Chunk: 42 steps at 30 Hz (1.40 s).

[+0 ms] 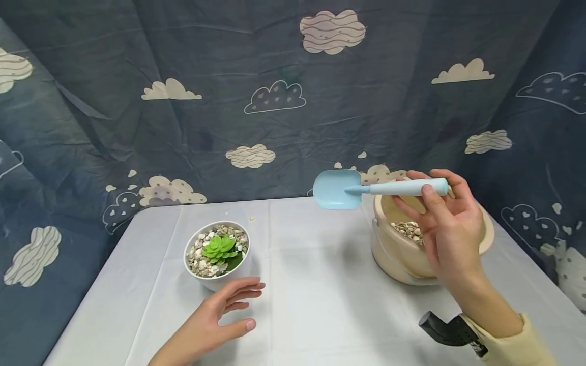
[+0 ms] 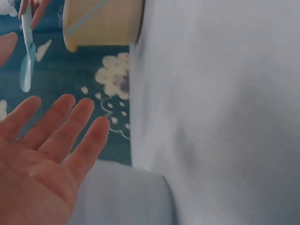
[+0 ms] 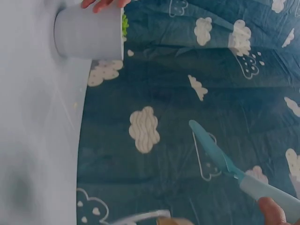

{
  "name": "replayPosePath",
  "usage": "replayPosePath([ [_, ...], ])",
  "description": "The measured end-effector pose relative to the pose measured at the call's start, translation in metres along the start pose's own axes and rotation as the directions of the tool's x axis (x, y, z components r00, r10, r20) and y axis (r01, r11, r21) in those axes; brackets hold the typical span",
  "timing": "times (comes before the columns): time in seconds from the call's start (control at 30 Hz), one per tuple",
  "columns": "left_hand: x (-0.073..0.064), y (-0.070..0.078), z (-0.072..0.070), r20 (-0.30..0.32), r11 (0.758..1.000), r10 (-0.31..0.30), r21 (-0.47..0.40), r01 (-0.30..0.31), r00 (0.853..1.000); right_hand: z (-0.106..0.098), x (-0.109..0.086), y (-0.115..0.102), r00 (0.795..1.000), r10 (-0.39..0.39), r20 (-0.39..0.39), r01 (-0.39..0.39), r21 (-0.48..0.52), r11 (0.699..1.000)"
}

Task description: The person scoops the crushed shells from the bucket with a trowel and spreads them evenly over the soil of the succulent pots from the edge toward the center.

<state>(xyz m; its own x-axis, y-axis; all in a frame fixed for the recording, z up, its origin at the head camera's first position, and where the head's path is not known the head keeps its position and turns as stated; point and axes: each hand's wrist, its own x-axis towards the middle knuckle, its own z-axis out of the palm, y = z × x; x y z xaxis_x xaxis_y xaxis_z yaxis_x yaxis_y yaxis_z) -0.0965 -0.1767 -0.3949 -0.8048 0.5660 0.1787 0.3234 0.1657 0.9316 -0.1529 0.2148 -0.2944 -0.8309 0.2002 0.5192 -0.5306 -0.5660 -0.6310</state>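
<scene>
In the head view my right hand (image 1: 450,229) pinches the pale handle of a small blue trowel (image 1: 339,189). The trowel is level, its blade pointing left, raised in front of a beige bucket (image 1: 389,254). Pebbles (image 1: 409,231) lie inside the bucket, partly hidden by that hand. My left hand (image 1: 215,320) is held with fingers extended and thumb apart, holding nothing. Just beyond its fingers stands a white pot (image 1: 244,267) with a green succulent (image 1: 220,249) set in small pebbles. In the right wrist view, the trowel (image 3: 213,152) shows edge-on, and no load is visible on it.
A white cloth covers the table (image 1: 306,305). Behind it hangs a dark blue curtain (image 1: 220,40) with cloud prints. A white bail handle (image 1: 389,254) hangs down the bucket's side. A black wrist mount (image 1: 448,329) sticks out from the right sleeve (image 1: 517,343).
</scene>
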Motion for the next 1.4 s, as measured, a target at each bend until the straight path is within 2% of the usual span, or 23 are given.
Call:
replayPosePath([
  [0.13, 0.015, 0.01, 0.007, 0.015, 1.0, -0.015, -0.011, 0.016, 1.0, -0.009, 0.001, -0.009, 1.0, 0.003, -0.027, -0.002, 0.045, 0.999],
  [0.3, 0.033, 0.019, 0.016, -0.013, 0.998, -0.058, -0.005, 0.058, 0.998, -0.021, 0.003, -0.02, 0.999, 0.019, -0.04, -0.017, 0.059, 0.998],
  [0.6, 0.058, 0.021, 0.027, -0.094, 0.999, -0.041, 0.03, 0.044, 0.995, -0.042, 0.005, -0.042, 0.996, 0.072, -0.05, -0.07, 0.055, 0.996],
  [0.8, 0.08, 0.019, 0.036, -0.09, 0.998, -0.035, 0.042, 0.039, 0.995, -0.056, 0.008, -0.054, 0.993, 0.076, -0.095, -0.069, 0.074, 0.995],
  [0.97, 0.098, 0.02, 0.044, -0.083, 0.999, -0.013, 0.03, 0.015, 0.996, -0.063, 0.011, -0.063, 0.994, 0.031, -0.107, -0.03, 0.009, 1.0],
  [1.03, 0.104, 0.029, 0.047, -0.085, 1.0, -0.021, 0.018, 0.022, 0.996, -0.065, 0.013, -0.067, 0.994, 0.0, -0.106, -0.001, -0.009, 1.0],
  [1.13, 0.114, 0.031, 0.051, -0.078, 1.0, -0.013, 0.011, 0.014, 0.997, -0.066, 0.017, -0.074, 0.992, -0.045, -0.119, 0.037, -0.066, 0.997],
  [1.2, 0.122, 0.031, 0.055, -0.072, 1.0, -0.014, 0.016, 0.015, 0.997, -0.067, 0.02, -0.078, 0.988, -0.069, -0.139, 0.048, -0.152, 0.987],
  [1.27, 0.132, 0.024, 0.058, -0.064, 1.0, -0.002, 0.029, 0.004, 0.998, -0.068, 0.022, -0.082, 0.983, -0.087, -0.16, 0.046, -0.243, 0.969],
  [1.4, 0.152, 0.027, 0.065, -0.055, 1.0, -0.004, 0.029, 0.006, 0.998, -0.072, 0.027, -0.083, 0.979, -0.11, -0.173, 0.042, -0.358, 0.933],
])
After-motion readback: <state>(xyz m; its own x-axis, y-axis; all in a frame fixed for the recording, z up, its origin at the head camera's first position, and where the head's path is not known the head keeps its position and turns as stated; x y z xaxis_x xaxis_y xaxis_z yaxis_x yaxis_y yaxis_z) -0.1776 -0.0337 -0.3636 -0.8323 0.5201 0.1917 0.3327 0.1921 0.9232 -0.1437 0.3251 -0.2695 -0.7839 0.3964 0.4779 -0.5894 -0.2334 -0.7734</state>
